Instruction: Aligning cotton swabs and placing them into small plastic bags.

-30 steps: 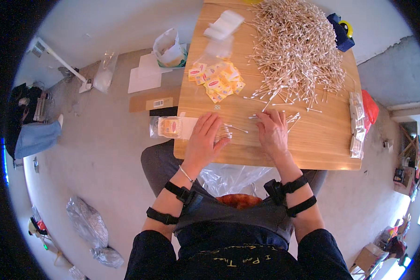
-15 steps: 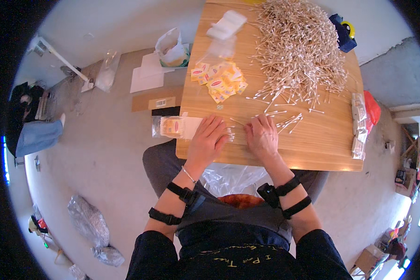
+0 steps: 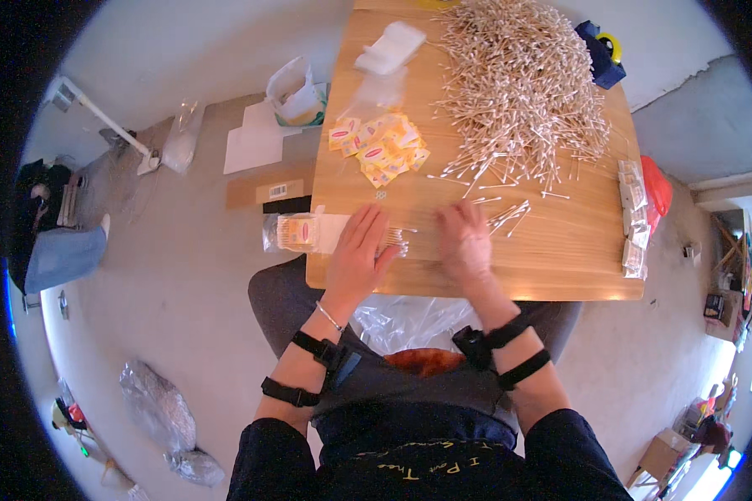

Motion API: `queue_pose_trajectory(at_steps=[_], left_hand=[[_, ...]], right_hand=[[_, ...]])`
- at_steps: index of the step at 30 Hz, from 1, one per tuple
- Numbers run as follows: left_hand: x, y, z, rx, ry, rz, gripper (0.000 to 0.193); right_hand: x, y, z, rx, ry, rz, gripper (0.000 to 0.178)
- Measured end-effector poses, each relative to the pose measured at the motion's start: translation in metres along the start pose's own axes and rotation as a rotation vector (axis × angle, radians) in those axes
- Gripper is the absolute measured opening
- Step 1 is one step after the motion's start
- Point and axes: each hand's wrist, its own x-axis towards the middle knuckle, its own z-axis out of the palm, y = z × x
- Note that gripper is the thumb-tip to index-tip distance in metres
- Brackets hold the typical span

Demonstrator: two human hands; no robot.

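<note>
My left hand (image 3: 359, 250) lies flat near the table's front left edge, fingers stretched out. Under it is a small row of cotton swabs (image 3: 397, 242), their tips showing past the thumb side, and a white sheet (image 3: 332, 230). Left of that hand, a clear bag of cotton swabs (image 3: 297, 231) with a yellow label hangs partly over the edge. My right hand (image 3: 465, 242) is low over the wood to the right of the row, its fingers blurred and bent downward; whether they hold anything is hidden. Several loose swabs (image 3: 511, 217) rest just beyond it.
A large heap of cotton swabs (image 3: 522, 92) covers the far right of the table (image 3: 560, 250). Yellow cards (image 3: 383, 149) lie scattered at left, with clear plastic bags (image 3: 390, 50) behind. Filled packs (image 3: 633, 219) line the right edge; a tape dispenser (image 3: 603, 54) stands far right.
My right hand has shifted slightly and its fingers are now smeared by motion. My left hand stays on the swabs. The whole view has moved a little.
</note>
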Motion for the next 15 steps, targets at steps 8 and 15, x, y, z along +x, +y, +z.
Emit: queue_pose_trajectory(at_steps=[8,15], left_hand=[[-0.003,-0.002,0.0,-0.09,0.171,-0.032,0.031],[-0.002,-0.003,0.003,-0.065,0.203,0.01,0.02]], right_hand=[[-0.002,0.001,-0.002,0.108,-0.053,-0.119,0.009],[-0.004,-0.021,0.006,0.138,-0.07,-0.047,0.012]])
